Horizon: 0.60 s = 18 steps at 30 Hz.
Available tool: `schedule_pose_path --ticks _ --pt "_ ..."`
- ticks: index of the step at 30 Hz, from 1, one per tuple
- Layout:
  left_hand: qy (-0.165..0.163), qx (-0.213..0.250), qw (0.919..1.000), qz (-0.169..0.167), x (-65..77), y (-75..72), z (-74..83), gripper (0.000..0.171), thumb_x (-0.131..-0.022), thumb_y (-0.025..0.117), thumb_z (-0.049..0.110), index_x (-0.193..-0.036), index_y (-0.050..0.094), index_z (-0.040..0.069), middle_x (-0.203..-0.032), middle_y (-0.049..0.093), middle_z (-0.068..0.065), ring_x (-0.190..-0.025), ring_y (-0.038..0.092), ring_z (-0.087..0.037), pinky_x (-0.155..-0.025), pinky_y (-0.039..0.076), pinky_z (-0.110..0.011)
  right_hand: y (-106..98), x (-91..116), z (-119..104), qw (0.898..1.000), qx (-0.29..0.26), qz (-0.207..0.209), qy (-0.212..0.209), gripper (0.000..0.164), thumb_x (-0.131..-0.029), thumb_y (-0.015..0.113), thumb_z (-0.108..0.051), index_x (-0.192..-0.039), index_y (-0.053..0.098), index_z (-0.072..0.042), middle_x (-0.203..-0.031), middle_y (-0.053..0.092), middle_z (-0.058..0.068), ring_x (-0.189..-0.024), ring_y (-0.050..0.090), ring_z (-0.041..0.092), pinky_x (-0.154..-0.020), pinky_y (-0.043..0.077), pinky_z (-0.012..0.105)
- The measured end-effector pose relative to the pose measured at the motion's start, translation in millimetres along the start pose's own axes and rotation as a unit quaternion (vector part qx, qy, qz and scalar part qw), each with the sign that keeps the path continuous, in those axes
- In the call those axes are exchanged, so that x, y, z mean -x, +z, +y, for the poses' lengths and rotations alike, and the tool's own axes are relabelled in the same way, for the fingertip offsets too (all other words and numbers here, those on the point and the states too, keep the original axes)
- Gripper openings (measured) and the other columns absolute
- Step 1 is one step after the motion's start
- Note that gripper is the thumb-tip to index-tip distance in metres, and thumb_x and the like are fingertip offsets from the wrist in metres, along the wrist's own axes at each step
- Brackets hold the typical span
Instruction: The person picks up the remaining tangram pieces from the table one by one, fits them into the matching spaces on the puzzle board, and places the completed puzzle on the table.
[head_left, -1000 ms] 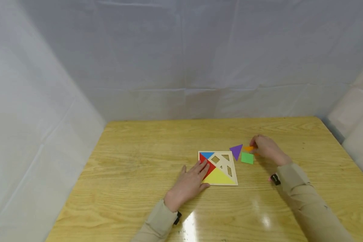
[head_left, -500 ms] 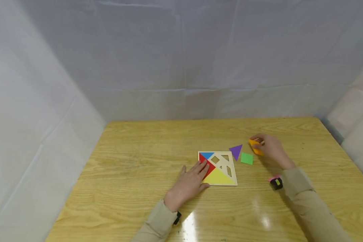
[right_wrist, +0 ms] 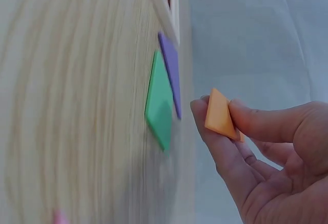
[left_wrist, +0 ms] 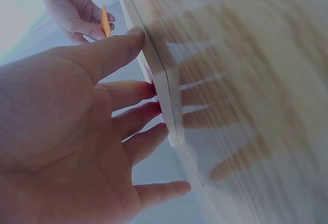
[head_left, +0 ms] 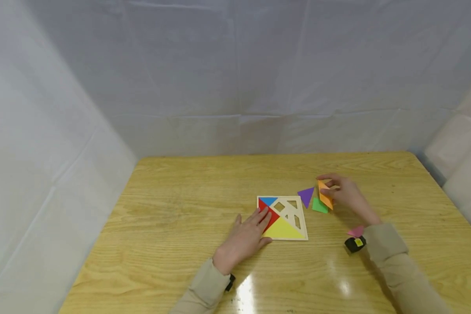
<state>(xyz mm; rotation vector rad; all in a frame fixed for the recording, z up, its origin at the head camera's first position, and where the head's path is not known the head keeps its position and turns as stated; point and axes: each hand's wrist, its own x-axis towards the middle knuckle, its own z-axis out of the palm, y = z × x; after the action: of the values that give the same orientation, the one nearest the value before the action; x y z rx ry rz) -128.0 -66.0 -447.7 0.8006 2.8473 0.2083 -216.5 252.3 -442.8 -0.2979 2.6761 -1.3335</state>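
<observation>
A square wooden tangram board (head_left: 290,212) lies on the table with blue (head_left: 267,201), red (head_left: 274,218) and yellow (head_left: 283,230) triangles set in it; several recesses with cut-out holes show bare wood. My left hand (head_left: 245,240) rests on the board's left side, fingers straight over the red triangle. In the left wrist view its thumb (left_wrist: 120,47) lies along the board's edge. My right hand (head_left: 347,194) pinches an orange tangram piece (right_wrist: 219,114) between thumb and fingers, raised and tilted above the table. Below it lies a green square (right_wrist: 160,103), beside a purple triangle (right_wrist: 170,70).
A pink piece (head_left: 356,231) lies on the table by the right wrist, partly behind a black wrist camera (head_left: 354,244). The wooden table (head_left: 180,209) is bordered at the back and sides by pale sheeting (head_left: 239,78).
The right hand has picked the orange piece up off the table, tilted it up and brought it left, over the green square's edge. The left hand has stayed in place.
</observation>
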Motion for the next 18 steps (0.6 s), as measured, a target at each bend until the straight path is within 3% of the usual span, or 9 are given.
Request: schedule_pose_path --ticks 6,18 --pt "0.003 -0.005 1.0 0.003 -0.6 1.3 -0.3 0.066 -0.102 0.057 0.044 -0.158 0.038 0.013 -0.165 0.032 -0.002 -0.152 0.03 -0.021 -0.116 0.029 -0.063 13 2 -13 0.999 -0.04 -0.012 0.006 0.044 -0.1 0.064 -0.01 -0.141 0.054 0.001 -0.121 0.058 0.031 -0.087 0.07 0.029 -0.066 0.061 0.04" --pt "-0.002 -0.006 1.0 -0.006 -0.3 -0.4 0.2 0.065 -0.103 0.057 0.043 -0.158 0.038 0.014 -0.165 0.031 -0.001 -0.152 0.029 -0.019 -0.116 0.03 -0.061 43 0 -27 0.999 -0.051 -0.014 -0.011 0.04 -0.095 0.069 -0.004 -0.133 0.058 0.003 -0.111 0.064 0.027 -0.084 0.071 0.028 -0.058 0.06 0.035"
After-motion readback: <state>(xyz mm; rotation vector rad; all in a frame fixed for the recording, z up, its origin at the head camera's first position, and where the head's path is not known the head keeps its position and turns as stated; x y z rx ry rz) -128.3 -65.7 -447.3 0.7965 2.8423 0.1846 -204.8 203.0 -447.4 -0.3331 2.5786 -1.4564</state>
